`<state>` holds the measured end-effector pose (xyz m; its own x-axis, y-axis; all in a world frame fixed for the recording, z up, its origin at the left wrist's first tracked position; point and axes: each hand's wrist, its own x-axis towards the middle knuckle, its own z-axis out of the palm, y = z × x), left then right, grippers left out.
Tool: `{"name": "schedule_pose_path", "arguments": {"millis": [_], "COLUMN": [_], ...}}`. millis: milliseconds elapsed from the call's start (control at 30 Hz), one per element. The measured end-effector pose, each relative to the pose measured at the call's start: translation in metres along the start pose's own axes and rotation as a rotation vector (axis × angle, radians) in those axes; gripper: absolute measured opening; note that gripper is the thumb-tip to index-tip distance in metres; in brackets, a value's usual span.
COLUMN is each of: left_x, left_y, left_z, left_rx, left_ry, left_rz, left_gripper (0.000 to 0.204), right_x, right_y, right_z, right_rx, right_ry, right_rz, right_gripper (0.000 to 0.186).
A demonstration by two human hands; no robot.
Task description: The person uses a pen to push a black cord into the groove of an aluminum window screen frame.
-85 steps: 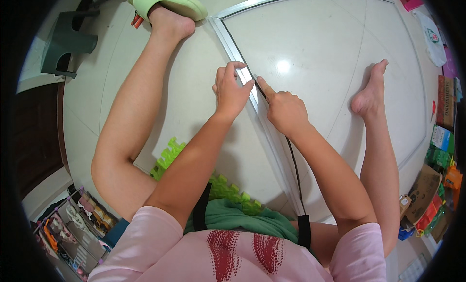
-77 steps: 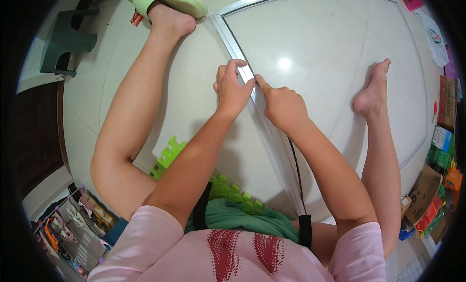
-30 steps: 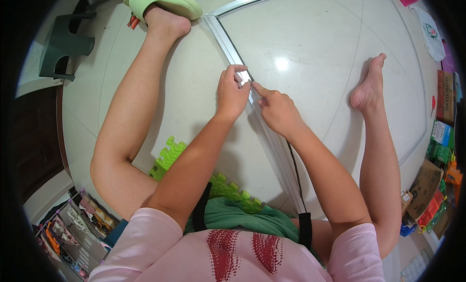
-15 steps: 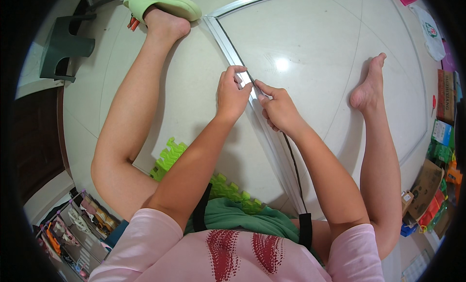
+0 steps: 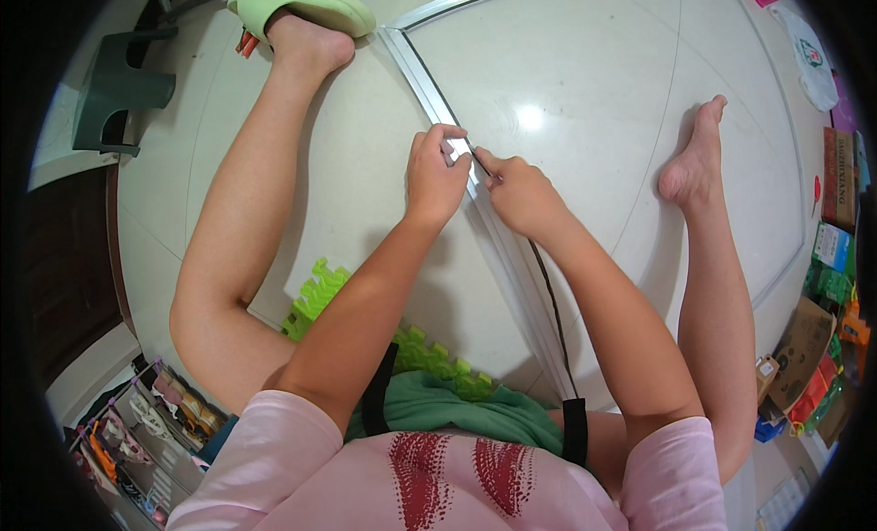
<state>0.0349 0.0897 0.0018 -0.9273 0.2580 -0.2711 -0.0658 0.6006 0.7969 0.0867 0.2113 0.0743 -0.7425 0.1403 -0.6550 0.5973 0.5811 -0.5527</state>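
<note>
A large silver metal frame [image 5: 422, 81] lies on the floor, one long bar running between my legs toward me. My left hand [image 5: 436, 176] is curled over this bar from its left side, thumb and index finger closed across it. On the bar's right edge, a thin black strip [image 5: 552, 298] follows the frame and hangs loose toward my lap. My right hand [image 5: 525, 196] is closed at that edge, index fingertip pressed down where the strip meets the bar. Its other fingers are mostly hidden beneath the hand.
A green foam mat [image 5: 429, 353] lies under the near part of the frame. A dark stool [image 5: 119, 92] and a drying rack [image 5: 146, 430] stand to the left. Cardboard boxes [image 5: 799, 353] and colourful packages line the right. My left foot wears a pale green slipper [image 5: 320, 10].
My right hand has turned slightly and edged up along the bar; its lower fingers show less now. The left hand keeps its place on the bar.
</note>
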Motion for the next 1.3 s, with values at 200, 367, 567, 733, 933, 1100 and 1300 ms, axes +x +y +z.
{"name": "schedule_pose_path", "arguments": {"millis": [200,367,567,733,933,1100,1300], "left_x": [0.000,-0.001,0.000,-0.001,0.000,-0.001,-0.002], "left_y": [0.005,0.006,0.004,0.001,0.004,0.004,0.006], "left_z": [0.001,-0.001,0.000,0.000,0.000,-0.001,0.000], "left_rx": [0.034,0.023,0.000,0.007,-0.007,0.000,0.005], "left_ry": [-0.004,-0.006,-0.008,0.007,-0.006,-0.002,-0.013], "left_rz": [-0.031,-0.028,-0.029,-0.018,-0.038,-0.032,-0.033], "left_gripper": [0.023,0.026,0.030,0.031,0.031,0.031,0.032], "right_x": [-0.001,-0.004,-0.004,-0.003,-0.008,-0.010,-0.008], "right_y": [0.012,0.016,0.020,0.022,0.020,0.019,0.028], "right_z": [0.032,0.018,0.022,0.023,0.020,0.021,0.035], "right_rx": [-0.648,-0.496,-0.384,-0.402,-0.412,-0.429,-0.639], "right_ry": [0.343,0.266,0.328,0.331,0.286,0.264,0.390], "right_rz": [-0.219,-0.210,-0.194,-0.220,-0.197,-0.198,-0.274], "right_gripper": [0.051,0.054,0.050,0.048,0.048,0.052,0.066]}}
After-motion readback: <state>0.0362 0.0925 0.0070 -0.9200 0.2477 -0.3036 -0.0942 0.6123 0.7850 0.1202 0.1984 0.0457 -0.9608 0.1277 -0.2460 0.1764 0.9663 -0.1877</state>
